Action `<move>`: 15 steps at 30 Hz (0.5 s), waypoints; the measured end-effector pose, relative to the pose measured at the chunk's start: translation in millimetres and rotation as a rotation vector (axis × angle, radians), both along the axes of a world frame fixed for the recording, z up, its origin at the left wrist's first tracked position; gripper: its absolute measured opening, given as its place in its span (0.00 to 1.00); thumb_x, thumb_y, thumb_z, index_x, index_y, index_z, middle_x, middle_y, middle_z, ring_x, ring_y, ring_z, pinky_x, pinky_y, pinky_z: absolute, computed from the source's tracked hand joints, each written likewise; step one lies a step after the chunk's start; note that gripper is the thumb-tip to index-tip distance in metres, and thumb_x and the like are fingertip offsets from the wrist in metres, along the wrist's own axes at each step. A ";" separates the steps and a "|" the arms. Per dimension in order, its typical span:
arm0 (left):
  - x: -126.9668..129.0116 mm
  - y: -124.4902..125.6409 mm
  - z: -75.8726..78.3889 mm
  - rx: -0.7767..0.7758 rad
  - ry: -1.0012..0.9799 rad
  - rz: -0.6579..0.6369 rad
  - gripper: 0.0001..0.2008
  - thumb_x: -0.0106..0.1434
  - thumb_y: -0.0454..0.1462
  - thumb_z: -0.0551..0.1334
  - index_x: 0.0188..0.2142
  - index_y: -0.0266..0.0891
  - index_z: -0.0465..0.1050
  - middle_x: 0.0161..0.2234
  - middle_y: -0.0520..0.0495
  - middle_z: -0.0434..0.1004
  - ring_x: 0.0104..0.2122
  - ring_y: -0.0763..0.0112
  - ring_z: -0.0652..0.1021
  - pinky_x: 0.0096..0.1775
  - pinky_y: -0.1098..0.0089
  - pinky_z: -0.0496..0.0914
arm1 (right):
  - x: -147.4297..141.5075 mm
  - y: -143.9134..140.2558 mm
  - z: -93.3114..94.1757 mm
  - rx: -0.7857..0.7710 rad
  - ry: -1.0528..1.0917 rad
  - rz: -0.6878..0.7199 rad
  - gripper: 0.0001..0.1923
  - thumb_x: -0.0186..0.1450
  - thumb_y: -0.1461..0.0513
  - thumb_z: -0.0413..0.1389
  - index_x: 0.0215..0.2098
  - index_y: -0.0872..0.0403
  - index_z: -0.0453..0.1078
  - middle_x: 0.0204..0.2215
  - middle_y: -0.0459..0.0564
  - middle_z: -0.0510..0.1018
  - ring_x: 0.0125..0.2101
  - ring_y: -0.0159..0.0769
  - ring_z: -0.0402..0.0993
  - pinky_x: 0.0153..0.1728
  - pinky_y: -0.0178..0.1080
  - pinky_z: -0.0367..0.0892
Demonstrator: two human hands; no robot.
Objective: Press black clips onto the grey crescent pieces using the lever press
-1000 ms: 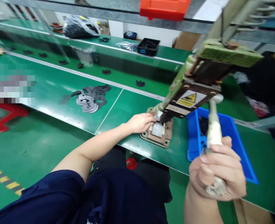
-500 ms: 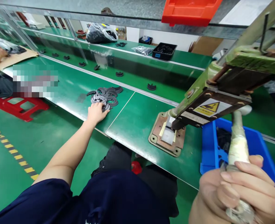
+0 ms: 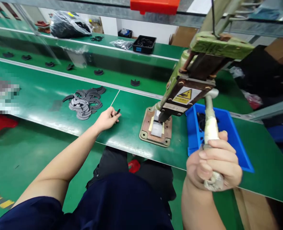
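My left hand point(image 3: 108, 118) is closed on a small dark curved part point(image 3: 118, 111), whose tip pokes out past the fingers; the rest is hidden in the grip. It hovers over the green bench, between a pile of grey and black curved parts point(image 3: 83, 103) and the press. My right hand point(image 3: 215, 163) wraps round the taped lever handle point(image 3: 210, 123) of a green hand press point(image 3: 183, 92). Under the press head, a small metal block point(image 3: 156, 129) sits on the copper-coloured base plate point(image 3: 146, 127).
A blue bin point(image 3: 239, 143) with dark parts stands right of the press. Several curved parts point(image 3: 135, 82) lie in a row on the green strip behind the bench. Farther back are a black tray point(image 3: 144, 44) and a filled plastic bag point(image 3: 68, 25). An orange bin point(image 3: 154, 5) rests on the shelf above.
My left hand has left the pile with one curved part and moved right, towards the press. My right hand stays on the lever handle. The view has turned to the right.
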State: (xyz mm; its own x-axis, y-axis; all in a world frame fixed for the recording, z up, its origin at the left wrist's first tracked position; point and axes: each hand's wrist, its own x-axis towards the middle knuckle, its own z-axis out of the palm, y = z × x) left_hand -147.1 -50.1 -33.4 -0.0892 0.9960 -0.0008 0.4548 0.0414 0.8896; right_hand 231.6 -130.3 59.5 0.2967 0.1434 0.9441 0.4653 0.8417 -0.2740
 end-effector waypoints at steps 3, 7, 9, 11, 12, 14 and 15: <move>45.5 8.1 8.1 -0.093 -0.219 -0.147 0.24 0.58 0.47 0.74 0.30 0.44 0.58 0.26 0.56 0.71 0.24 0.74 0.73 0.28 0.72 0.64 | 3.5 -7.6 -0.2 -0.076 -0.048 0.016 0.23 0.68 0.53 0.61 0.21 0.50 0.57 0.23 0.40 0.70 0.37 0.34 0.78 0.61 0.59 0.75; 96.1 18.8 19.9 -0.197 -0.426 -0.272 0.21 0.54 0.46 0.78 0.34 0.39 0.70 0.28 0.54 0.75 0.25 0.76 0.74 0.31 0.72 0.69 | 8.2 -14.0 0.3 -0.134 -0.095 0.032 0.22 0.67 0.53 0.61 0.22 0.50 0.57 0.23 0.39 0.71 0.39 0.35 0.79 0.63 0.61 0.74; 116.2 24.7 24.1 -0.220 -0.518 -0.272 0.22 0.54 0.44 0.80 0.36 0.38 0.71 0.29 0.53 0.78 0.25 0.77 0.76 0.32 0.72 0.71 | 9.6 -16.2 0.8 -0.158 -0.105 0.025 0.21 0.67 0.53 0.61 0.23 0.50 0.58 0.24 0.39 0.72 0.40 0.35 0.80 0.63 0.62 0.74; 132.5 30.5 27.3 -0.265 -0.571 -0.251 0.24 0.52 0.41 0.82 0.38 0.38 0.70 0.27 0.54 0.78 0.23 0.77 0.77 0.31 0.72 0.72 | 10.1 -17.7 1.4 -0.173 -0.116 0.029 0.20 0.68 0.53 0.61 0.23 0.50 0.59 0.25 0.39 0.72 0.40 0.35 0.80 0.63 0.63 0.73; 139.2 33.2 28.9 -0.299 -0.573 -0.253 0.25 0.52 0.40 0.82 0.39 0.38 0.70 0.27 0.54 0.78 0.22 0.77 0.77 0.30 0.73 0.73 | 10.2 -18.2 1.7 -0.179 -0.122 0.034 0.20 0.68 0.53 0.61 0.24 0.50 0.60 0.25 0.39 0.72 0.41 0.35 0.80 0.63 0.64 0.73; 149.9 37.7 32.4 -0.363 -0.538 -0.280 0.23 0.55 0.39 0.82 0.38 0.37 0.70 0.26 0.52 0.79 0.21 0.77 0.77 0.28 0.74 0.72 | 10.0 -18.7 2.4 -0.179 -0.129 0.045 0.20 0.69 0.53 0.60 0.24 0.50 0.60 0.25 0.39 0.73 0.41 0.35 0.80 0.64 0.64 0.72; 154.1 39.4 34.4 -0.385 -0.512 -0.295 0.21 0.57 0.39 0.81 0.37 0.36 0.71 0.26 0.51 0.80 0.20 0.78 0.77 0.28 0.74 0.72 | 9.9 -18.8 2.7 -0.176 -0.128 0.051 0.20 0.69 0.53 0.60 0.24 0.50 0.60 0.25 0.39 0.72 0.42 0.35 0.80 0.64 0.65 0.72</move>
State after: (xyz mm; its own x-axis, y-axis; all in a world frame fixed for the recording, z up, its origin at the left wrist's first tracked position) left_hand 7.0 -10.7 1.0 0.2903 0.8989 -0.3282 0.0239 0.3361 0.9415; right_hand 241.5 -149.1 62.2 0.1641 0.3208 0.9328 0.4641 0.8093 -0.3600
